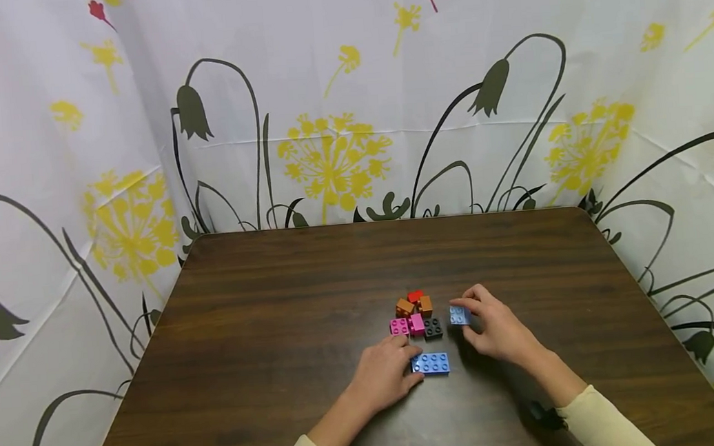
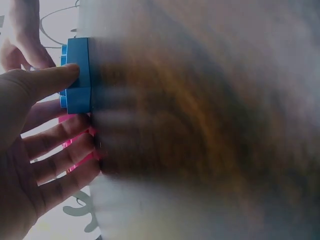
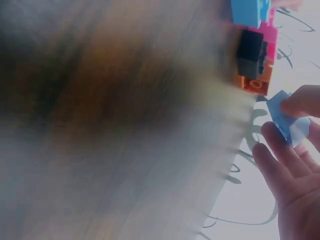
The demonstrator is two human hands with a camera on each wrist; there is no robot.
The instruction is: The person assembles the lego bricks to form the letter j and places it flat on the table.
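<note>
On the table, the left hand (image 1: 383, 373) grips the left end of a long blue toy brick (image 1: 435, 363) that lies studs up. Its thumb (image 2: 65, 77) lies along the near side of that brick, and the other fingers spread past the far side. To the right, the right hand (image 1: 497, 327) pinches a small light blue brick (image 1: 459, 314) between thumb and fingers. The right wrist view has this light blue brick (image 3: 285, 117) tilted, close above the tabletop's edge line. Just beyond the long brick sits a black brick (image 1: 433, 328), beside two pink bricks (image 1: 399, 326).
Two orange bricks (image 1: 405, 307) and a red brick (image 1: 415, 295) sit behind the pink ones in a loose cluster. The brown wooden table (image 1: 264, 312) spreads around them. A white flower-patterned curtain (image 1: 334, 79) hangs behind and at both sides.
</note>
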